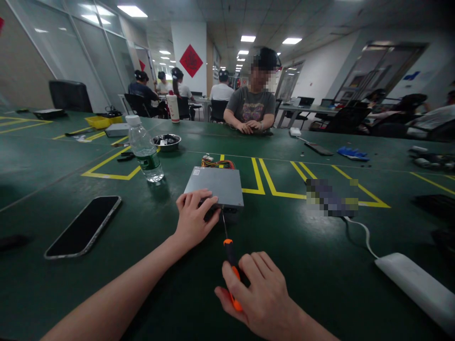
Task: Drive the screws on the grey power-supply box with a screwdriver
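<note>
A grey metal box [222,184] with a bundle of coloured wires [216,163] behind it lies on the green table. My left hand [195,213] is on its near left corner, fingers over the top and thumb at the front face. In my right hand [254,289] is an orange and black screwdriver [231,253], held between thumb and fingers. Its thin shaft points away from me, and the tip meets the front face of the box beside my left thumb. The exact spot under the tip is too small to make out.
Left of the box stand a water bottle [147,156] and a metal bowl [167,142]; a phone [83,227] lies nearer. At right are a blurred-out device [330,196] and a white power bank [415,284] on a cable. A person [250,104] sits opposite.
</note>
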### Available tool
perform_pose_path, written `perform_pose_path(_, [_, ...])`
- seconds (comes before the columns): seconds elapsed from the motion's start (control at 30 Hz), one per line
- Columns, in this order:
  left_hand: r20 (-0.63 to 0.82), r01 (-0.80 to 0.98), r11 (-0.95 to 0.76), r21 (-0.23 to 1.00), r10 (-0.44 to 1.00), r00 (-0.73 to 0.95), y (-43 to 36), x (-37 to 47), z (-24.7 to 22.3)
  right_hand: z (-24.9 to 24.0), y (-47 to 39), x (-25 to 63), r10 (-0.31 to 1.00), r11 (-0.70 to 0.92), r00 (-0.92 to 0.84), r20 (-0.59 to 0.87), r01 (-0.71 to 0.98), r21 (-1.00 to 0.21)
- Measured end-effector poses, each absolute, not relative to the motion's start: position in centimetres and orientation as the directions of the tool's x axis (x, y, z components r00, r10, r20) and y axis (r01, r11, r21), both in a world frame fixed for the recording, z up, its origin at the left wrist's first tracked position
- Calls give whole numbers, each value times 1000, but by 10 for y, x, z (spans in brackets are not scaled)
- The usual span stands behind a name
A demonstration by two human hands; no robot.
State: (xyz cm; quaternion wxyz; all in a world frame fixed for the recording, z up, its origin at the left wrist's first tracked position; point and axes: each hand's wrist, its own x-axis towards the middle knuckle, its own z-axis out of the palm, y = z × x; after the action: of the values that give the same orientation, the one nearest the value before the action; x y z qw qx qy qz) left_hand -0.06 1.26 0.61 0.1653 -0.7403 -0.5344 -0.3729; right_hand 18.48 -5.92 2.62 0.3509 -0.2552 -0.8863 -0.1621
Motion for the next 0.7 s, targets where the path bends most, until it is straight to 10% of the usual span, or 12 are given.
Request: perform_pose_path(0.7, [736,910,-385,151,659,156,12,-1,7,25,-60,186,331,823,-607,722,560,94])
